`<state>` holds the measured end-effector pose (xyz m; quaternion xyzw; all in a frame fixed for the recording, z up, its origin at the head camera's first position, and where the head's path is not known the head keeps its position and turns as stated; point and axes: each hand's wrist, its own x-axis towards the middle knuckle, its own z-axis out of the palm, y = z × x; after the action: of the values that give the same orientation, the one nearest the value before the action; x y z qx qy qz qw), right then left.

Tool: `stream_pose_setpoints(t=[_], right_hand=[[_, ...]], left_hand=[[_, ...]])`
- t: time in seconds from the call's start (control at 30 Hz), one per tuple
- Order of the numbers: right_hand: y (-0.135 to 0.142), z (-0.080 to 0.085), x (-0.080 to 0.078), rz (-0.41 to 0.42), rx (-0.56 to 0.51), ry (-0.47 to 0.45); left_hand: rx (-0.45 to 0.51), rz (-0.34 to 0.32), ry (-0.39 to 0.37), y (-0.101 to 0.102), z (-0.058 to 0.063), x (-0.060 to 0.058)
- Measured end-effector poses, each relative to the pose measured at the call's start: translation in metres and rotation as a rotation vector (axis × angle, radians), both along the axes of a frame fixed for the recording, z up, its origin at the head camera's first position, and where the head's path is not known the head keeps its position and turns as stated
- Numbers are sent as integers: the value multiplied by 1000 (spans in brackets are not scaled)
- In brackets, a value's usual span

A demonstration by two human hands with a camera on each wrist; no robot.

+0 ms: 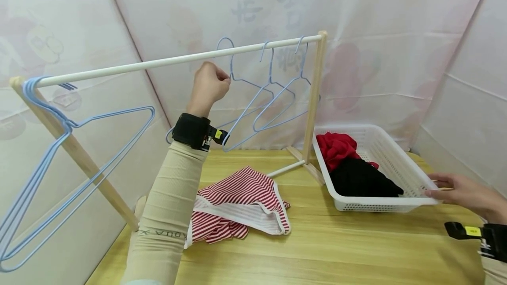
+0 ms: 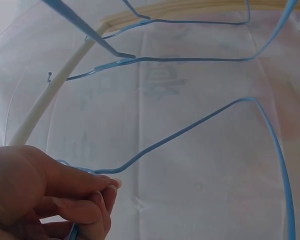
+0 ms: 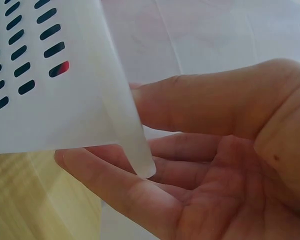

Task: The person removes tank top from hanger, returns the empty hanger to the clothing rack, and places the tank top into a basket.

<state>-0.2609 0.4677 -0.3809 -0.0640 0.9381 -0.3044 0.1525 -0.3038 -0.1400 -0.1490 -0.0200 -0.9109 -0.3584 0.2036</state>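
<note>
In the head view my left hand [image 1: 210, 85] is raised just under the white rod of a drying rack [image 1: 174, 60]. Its thumb and fingers pinch a light-blue clothes hanger [image 2: 180, 132] at the neck, and the hanger's hook curves at the rod. Two more blue hangers [image 1: 270, 67] hang farther right. My right hand [image 1: 469, 192] holds the right front corner of a white plastic basket [image 1: 392, 144], thumb against the rim and fingers beneath it. Red cloth [image 1: 336, 148] and black cloth [image 1: 362, 179] lie inside the basket.
A red-and-white striped garment [image 1: 245, 197] lies crumpled on the wooden table [image 1: 317, 250] below the rod. Several blue hangers [image 1: 67, 122] hang bunched at the rod's left end. The rack's wooden right leg [image 1: 314, 104] stands beside the basket. Pale curtains surround the table.
</note>
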Motion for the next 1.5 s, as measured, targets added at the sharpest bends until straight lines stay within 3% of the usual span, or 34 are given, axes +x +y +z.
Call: stream_pose_setpoints(t=[0.23,0.63,1.23,1.37,1.5], right_hand=[[1,-2,1,4,-13,2],[0,-1,-2,19,5,23],[-4,1,-4,19,25,24],[-3,2,-4,14,19,8],[0,-1,-5,13,1,8]], left_hand=[[-11,-4,48,4,-1,2],[-36,-21,194,-1,-21,19],[-78,-3,205,-8,-36,31],[-71,7,207,-8,-33,29],[-84,27,231,-4,-23,26]])
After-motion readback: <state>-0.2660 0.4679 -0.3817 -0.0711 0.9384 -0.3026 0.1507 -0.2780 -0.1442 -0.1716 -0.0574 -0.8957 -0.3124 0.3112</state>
